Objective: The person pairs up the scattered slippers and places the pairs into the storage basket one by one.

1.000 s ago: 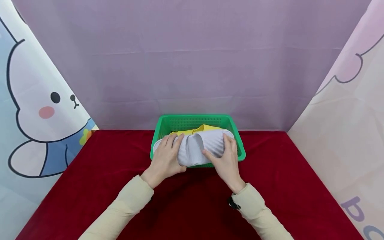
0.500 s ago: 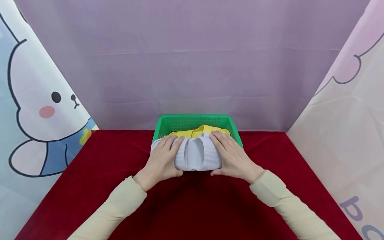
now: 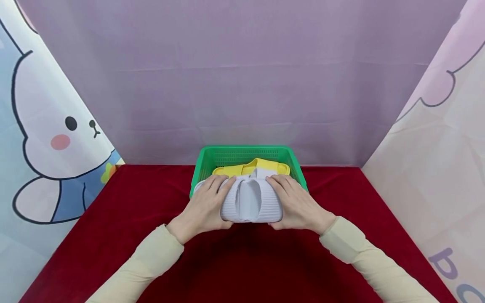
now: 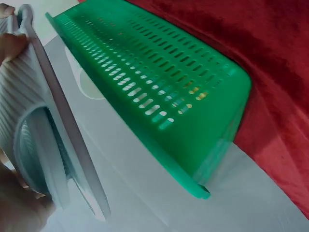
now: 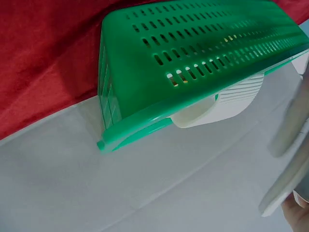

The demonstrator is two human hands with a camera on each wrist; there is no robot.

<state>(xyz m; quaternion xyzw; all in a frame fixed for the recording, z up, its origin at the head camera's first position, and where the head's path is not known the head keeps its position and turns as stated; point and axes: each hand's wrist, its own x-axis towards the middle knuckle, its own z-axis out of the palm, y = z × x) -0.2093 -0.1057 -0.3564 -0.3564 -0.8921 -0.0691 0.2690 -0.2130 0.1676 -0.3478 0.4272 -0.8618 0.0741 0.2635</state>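
Both hands grip a pair of pale greyish-white slippers (image 3: 270, 204) with ribbed straps, at the front of the green basket (image 3: 202, 158). My left hand (image 3: 202, 208) holds their left end, fingers over the top and thumb low at the near side. At the right end, my right hand (image 3: 299, 206) holds them the same way. In the left wrist view a ribbed strap and sole edges of the slippers (image 4: 41, 82) stand beside the basket. Inside the basket lie yellow slippers (image 3: 265, 164) and a white slipper (image 5: 236, 99), which pokes above the rim in the right wrist view.
Red cloth (image 3: 341, 210) covers the table under the basket. A plain purple curtain (image 3: 242, 84) hangs right behind it. Printed cloth panels stand on the left (image 3: 49, 139) and right (image 3: 435, 168).
The held slippers have come toward me, off the basket's contents, showing more of the yellow slippers and some white behind. My right hand has shifted its grip around their right end.
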